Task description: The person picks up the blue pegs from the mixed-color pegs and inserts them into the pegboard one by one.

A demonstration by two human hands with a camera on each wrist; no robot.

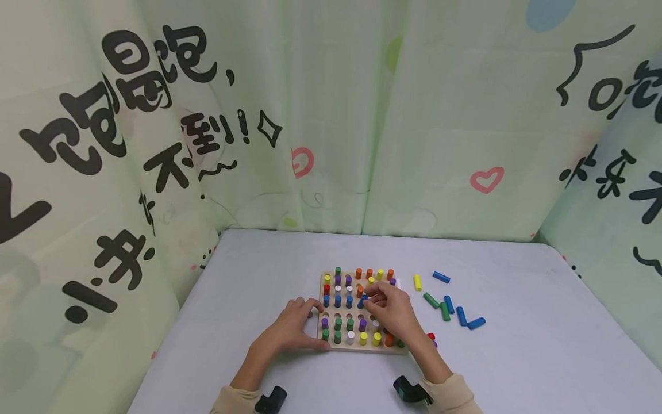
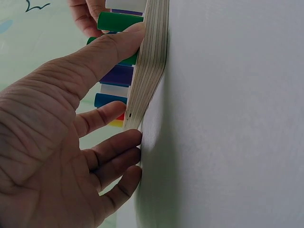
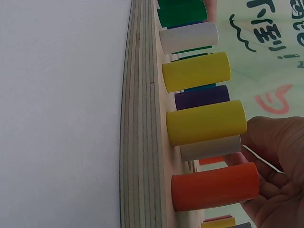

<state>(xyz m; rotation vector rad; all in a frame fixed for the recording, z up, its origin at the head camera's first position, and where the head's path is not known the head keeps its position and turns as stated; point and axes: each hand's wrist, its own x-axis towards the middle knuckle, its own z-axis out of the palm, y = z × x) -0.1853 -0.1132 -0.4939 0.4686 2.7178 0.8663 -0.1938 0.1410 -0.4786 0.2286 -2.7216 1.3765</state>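
A wooden pegboard filled with coloured pegs lies on the table. My left hand spans its left side, thumb at the near corner and index fingertip farther back along the edge. In the left wrist view, the thumb reaches up beside a green peg, and the other fingers are loosely bent near the tabletop. My right hand reaches over the board and pinches a tilted blue peg at the right end of a row of blue pegs. In the right wrist view, standing pegs partly hide that hand.
Right of the board lie loose pegs: a yellow peg, green pegs and several blue pegs. A red peg shows beside the right forearm. Behind the white table hangs a printed curtain.
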